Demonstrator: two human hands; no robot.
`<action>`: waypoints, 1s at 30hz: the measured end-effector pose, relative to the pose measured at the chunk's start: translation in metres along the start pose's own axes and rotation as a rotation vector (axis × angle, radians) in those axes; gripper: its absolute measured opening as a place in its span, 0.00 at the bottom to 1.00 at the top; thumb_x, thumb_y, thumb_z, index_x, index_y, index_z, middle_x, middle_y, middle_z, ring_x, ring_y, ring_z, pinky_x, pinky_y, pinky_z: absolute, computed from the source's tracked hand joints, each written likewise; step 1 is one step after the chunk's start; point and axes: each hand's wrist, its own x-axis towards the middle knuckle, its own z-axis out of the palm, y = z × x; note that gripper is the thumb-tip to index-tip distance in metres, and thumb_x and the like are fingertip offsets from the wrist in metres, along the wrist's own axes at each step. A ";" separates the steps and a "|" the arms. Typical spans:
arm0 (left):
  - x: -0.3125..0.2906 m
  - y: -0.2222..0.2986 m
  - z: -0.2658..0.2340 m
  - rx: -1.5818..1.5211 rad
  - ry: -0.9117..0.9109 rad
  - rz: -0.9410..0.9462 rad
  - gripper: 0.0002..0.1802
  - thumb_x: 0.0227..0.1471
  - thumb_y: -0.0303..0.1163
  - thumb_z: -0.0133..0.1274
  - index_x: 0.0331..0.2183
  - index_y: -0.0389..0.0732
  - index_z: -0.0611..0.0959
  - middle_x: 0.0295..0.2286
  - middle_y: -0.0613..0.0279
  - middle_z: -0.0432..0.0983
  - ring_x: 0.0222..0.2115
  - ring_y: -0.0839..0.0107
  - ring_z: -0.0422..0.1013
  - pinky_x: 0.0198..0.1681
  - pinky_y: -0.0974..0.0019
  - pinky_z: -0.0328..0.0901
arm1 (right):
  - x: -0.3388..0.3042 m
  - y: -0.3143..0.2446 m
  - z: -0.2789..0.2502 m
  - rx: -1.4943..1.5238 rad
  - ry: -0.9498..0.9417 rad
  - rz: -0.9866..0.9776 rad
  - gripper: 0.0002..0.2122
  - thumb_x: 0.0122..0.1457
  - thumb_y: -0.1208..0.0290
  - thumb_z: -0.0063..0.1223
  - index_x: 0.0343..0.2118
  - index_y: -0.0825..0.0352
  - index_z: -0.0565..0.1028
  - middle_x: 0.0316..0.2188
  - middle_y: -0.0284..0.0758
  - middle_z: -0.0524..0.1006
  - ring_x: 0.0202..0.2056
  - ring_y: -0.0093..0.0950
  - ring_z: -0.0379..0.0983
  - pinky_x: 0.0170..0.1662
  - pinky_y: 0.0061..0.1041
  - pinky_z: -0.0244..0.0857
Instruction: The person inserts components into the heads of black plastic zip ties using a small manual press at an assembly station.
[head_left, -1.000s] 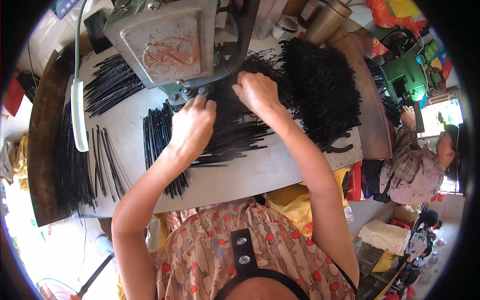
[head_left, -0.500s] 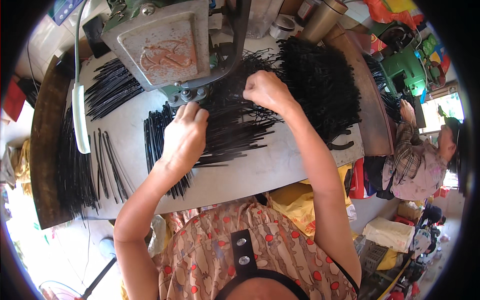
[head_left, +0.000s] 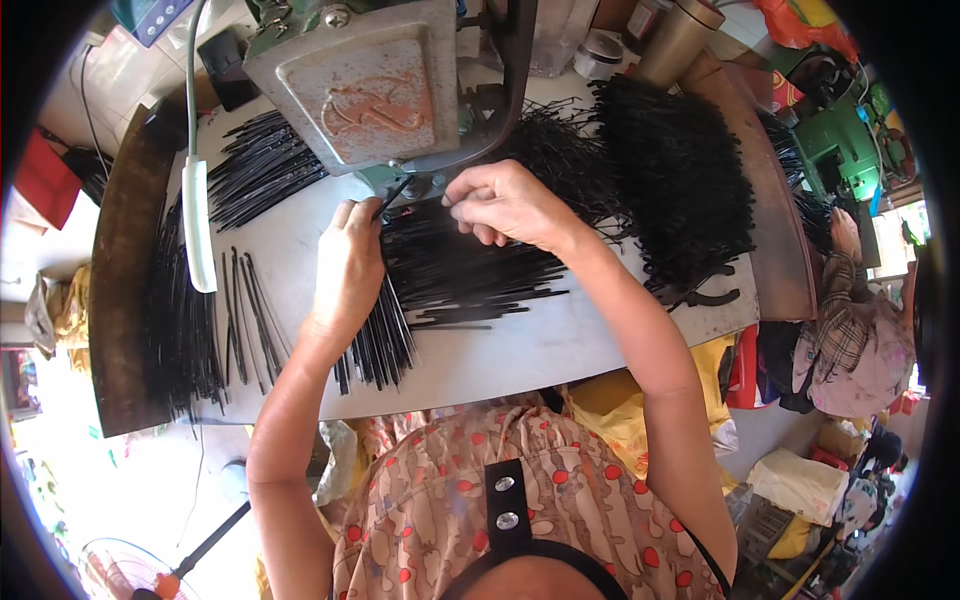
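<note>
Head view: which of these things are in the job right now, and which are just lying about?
In the job:
left hand
right hand
thin black strip
black strips under the hands
press machine

Lying about:
bushy black pile
metal cup
white handle
pliers

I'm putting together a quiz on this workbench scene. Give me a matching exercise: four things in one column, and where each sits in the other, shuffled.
Things:
1. left hand
2. right hand
3. white lamp head
4. pliers

Places:
A. near the table's right edge
B. on the fan of black strips in the middle
C. left of both hands, on a bent neck
D. just under the machine, pinching thin strips

Pairs: 1-B, 2-D, 3-C, 4-A
</note>
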 end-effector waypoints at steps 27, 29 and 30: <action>-0.003 0.007 -0.012 -0.372 -0.148 -0.298 0.08 0.43 0.21 0.45 0.31 0.34 0.75 0.22 0.56 0.68 0.20 0.70 0.68 0.24 0.69 0.63 | 0.011 0.008 0.014 0.221 0.100 -0.070 0.08 0.48 0.73 0.50 0.27 0.74 0.72 0.14 0.24 0.62 0.16 0.12 0.55 0.16 0.11 0.46; 0.000 0.007 -0.008 -0.362 -0.148 -0.300 0.08 0.43 0.20 0.45 0.31 0.34 0.74 0.23 0.56 0.68 0.21 0.71 0.68 0.25 0.69 0.63 | 0.011 0.009 0.016 0.255 0.105 -0.074 0.08 0.49 0.73 0.50 0.27 0.74 0.72 0.14 0.24 0.63 0.16 0.12 0.55 0.16 0.11 0.47; 0.001 0.005 -0.004 -0.299 -0.095 -0.277 0.08 0.43 0.20 0.45 0.30 0.33 0.74 0.23 0.56 0.69 0.22 0.69 0.68 0.27 0.70 0.63 | 0.011 0.010 0.016 0.254 0.105 -0.074 0.08 0.49 0.73 0.50 0.27 0.74 0.72 0.14 0.24 0.63 0.16 0.12 0.55 0.16 0.11 0.47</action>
